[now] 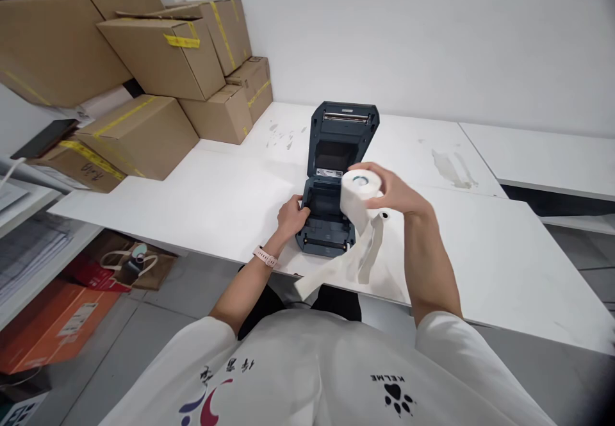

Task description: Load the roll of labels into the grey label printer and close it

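Observation:
A dark label printer (321, 227) stands on the white table with its lid (342, 128) raised. My left hand (292, 216) is closed on the left edge of the printer's base, thumb over the rim. In my right hand (391, 189) is a white roll of label paper (356, 189), held by its right side just over the right edge of the printer's compartment. A loose strip (327, 272) trails from the roll toward the table's front edge. Beside it, a curled piece of white backing paper (372, 250) lies to the right of the printer.
Several cardboard boxes (139, 134) are stacked against the wall at the left. Lower left, an orange box (57, 323) and a paper bag (156, 269) sit below table height. The white table (230, 189) has worn patches; an adjoining tabletop (552, 163) is at the right.

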A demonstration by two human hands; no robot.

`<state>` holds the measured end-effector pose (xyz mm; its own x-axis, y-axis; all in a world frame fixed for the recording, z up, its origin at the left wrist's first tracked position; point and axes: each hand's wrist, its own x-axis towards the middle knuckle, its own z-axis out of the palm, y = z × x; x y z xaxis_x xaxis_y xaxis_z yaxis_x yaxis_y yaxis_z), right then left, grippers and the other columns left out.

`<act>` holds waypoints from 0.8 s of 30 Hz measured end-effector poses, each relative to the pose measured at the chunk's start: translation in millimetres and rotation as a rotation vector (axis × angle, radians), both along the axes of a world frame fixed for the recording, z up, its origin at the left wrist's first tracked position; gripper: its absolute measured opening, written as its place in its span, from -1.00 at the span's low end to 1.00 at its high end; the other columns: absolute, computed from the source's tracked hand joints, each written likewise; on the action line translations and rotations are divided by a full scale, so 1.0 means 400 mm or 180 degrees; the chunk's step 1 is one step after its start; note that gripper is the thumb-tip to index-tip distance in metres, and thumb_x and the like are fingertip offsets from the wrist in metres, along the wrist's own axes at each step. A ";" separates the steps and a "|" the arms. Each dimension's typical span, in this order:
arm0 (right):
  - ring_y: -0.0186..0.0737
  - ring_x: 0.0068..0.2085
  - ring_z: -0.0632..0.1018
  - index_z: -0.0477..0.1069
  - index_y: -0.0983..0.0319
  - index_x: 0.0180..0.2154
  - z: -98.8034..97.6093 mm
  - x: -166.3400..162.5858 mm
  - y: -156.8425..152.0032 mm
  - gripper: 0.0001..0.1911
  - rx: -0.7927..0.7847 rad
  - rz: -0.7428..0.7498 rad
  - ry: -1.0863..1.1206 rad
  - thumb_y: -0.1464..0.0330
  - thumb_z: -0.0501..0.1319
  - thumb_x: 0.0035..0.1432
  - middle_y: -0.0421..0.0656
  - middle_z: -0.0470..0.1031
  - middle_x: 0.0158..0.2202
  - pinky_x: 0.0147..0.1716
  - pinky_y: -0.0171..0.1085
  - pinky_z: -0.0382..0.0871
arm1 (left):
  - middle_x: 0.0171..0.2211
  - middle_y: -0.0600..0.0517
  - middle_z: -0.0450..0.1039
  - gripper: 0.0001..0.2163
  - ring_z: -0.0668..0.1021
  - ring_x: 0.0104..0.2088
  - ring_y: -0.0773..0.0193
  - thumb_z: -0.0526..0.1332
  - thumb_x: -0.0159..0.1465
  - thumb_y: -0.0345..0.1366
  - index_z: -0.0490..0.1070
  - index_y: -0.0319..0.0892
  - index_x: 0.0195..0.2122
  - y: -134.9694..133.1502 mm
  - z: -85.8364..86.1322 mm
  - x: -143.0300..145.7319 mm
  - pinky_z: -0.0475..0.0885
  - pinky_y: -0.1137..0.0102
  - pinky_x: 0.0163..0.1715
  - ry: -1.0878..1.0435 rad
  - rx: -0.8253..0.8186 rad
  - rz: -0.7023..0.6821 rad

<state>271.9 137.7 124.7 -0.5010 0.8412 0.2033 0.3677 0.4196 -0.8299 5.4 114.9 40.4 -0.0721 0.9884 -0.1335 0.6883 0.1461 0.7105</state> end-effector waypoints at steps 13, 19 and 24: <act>-0.10 -0.01 0.57 0.27 0.29 0.19 -0.297 0.131 0.215 -0.14 -0.0273 -0.2172 0.0425 0.19 0.35 -0.17 0.11 0.49 0.10 -0.06 -0.18 0.54 | -0.42 0.08 0.40 -0.59 0.47 -0.36 0.21 0.14 0.17 -0.34 0.46 -0.17 0.07 -0.001 -0.011 -0.001 0.24 0.35 -0.38 -0.0459 0.0026 0.0060; -0.02 0.21 0.48 0.22 0.22 0.26 -0.325 0.155 0.192 -0.07 -0.0369 -0.2042 0.0570 0.22 0.40 -0.17 0.14 0.36 0.28 0.15 -0.04 0.43 | -0.45 0.09 0.38 -0.57 0.45 -0.37 0.22 0.15 0.15 -0.35 0.46 -0.19 0.08 0.002 -0.018 -0.002 0.25 0.35 -0.37 -0.0521 0.0065 0.0081; 0.01 0.36 0.36 0.24 0.03 0.27 -0.317 0.237 0.030 -0.22 -0.0547 -0.1622 0.0878 0.20 0.33 -0.01 0.03 0.26 0.39 0.26 0.09 0.33 | -0.48 0.10 0.34 -0.58 0.44 -0.39 0.23 0.15 0.15 -0.36 0.47 -0.19 0.06 0.003 -0.021 0.000 0.25 0.36 -0.38 -0.0576 0.0059 0.0119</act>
<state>366.8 149.7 -2.2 0.0258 0.9938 0.1082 0.2487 0.0984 -0.9636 5.4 116.0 32.2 -0.0851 0.9879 -0.1293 0.5435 0.1548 0.8250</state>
